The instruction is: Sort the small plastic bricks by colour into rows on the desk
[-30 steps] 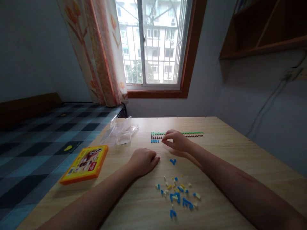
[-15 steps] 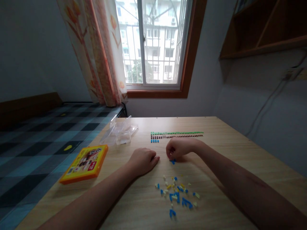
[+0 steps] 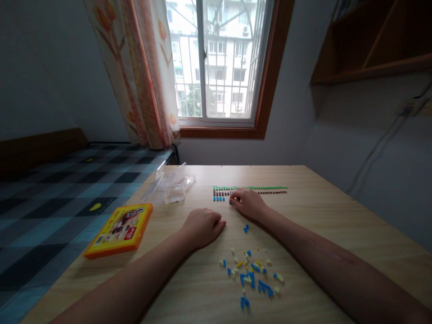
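Between the fingertips of my right hand [image 3: 248, 203] is a small blue building brick [image 3: 230, 202], just right of a short row of blue bricks [image 3: 218, 199]. Behind that row run a line of dark brown bricks [image 3: 275, 192] and a line of green bricks [image 3: 266, 187]. My left hand [image 3: 204, 228] rests on the table with its fingers curled; whether anything is under them is hidden. A few blue bricks [image 3: 246, 228] lie below my right wrist. Closer to me is a loose scatter of blue bricks [image 3: 265, 287], with yellow and cream ones among them.
On the left of the wooden table [image 3: 324, 216] lies a yellow-orange box [image 3: 119, 230]. Clear plastic trays [image 3: 174, 191] stand behind it. A bed with a checked cover [image 3: 67, 193] adjoins the table's left side.
My right hand has moved forward and slightly left, from the few blue bricks to the end of the blue row, with a blue brick at its fingertips. My left hand stays put.
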### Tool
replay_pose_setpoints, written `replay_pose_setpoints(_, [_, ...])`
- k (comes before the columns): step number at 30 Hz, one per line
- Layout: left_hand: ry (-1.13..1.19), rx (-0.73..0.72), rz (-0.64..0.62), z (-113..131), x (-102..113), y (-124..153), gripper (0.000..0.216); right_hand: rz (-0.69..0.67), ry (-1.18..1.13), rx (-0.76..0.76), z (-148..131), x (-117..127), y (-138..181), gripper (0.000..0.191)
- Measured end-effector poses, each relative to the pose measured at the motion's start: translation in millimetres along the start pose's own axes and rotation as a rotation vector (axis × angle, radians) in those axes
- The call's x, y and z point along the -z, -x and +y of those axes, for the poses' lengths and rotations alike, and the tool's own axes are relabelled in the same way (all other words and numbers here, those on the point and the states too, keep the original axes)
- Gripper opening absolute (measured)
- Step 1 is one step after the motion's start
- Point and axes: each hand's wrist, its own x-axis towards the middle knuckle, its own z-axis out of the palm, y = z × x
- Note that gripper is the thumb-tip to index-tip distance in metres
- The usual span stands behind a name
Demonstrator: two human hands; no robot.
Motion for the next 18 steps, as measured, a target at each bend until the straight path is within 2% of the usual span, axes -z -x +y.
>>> replay_pose_setpoints(4, [0.008,-0.007,-0.006,0.2,0.9,0.2,0.04,0.053,-0.05,0.053,5.0,1.8,1.3,0.021])
replay_pose_setpoints(10, [-0.011,-0.004,-0.005,1.0,1.4,0.2,0.04,0.003,-0.14,0.165,10.7,1.3,4.8,0.017])
replay_pose_setpoints(18, [-0.011,0.004,-0.017,1.6,2.3,0.3,0.041,-0.007,-0.063,0.141,6.5,-3.7,3.3,0.022])
